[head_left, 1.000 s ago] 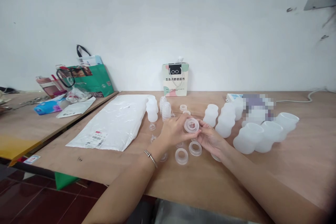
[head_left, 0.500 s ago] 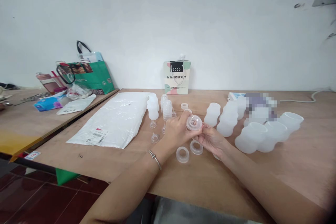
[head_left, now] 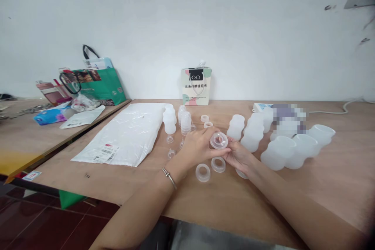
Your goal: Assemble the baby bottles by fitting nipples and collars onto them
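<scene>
both hands pinch one clear ring cap point(head_left: 218, 140) above the table point(head_left: 222, 203): left hand point(head_left: 197, 145) covers its near left edge, right hand point(head_left: 238, 155) grips from beneath, its fingertips mostly hidden; the cap's inner part is too translucent to make out

pixelated patch point(head_left: 288, 119) unreadable | cable point(head_left: 356, 103) cut off right
</scene>
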A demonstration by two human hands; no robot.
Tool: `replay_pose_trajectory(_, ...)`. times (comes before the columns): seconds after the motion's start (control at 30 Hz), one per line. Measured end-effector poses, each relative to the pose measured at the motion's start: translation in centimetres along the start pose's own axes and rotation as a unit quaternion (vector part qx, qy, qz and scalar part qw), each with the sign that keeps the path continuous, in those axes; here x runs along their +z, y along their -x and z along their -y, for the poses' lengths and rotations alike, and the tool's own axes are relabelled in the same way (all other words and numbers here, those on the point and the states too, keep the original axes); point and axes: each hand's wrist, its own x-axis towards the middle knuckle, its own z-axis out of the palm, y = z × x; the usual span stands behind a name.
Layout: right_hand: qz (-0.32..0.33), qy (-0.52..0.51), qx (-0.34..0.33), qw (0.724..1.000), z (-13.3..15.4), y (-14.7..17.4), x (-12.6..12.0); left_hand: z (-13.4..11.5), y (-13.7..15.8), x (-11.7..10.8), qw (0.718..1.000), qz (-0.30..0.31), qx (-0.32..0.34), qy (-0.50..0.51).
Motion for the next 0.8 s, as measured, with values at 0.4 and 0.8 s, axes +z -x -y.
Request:
replay_pose_trajectory(0.4,-0.088,0.038,-0.028,0.995,0.4,1.3,1.9,2.3,-0.5,0.0,0.965,0.037,-0.113,0.233)
replay_pose_trajectory(0.8,-0.333,0.682,-0.392,0.52,5.6,10.8,-3.1,3.6,-1.1,0.7,0.88,0.046,-0.22,0.418)
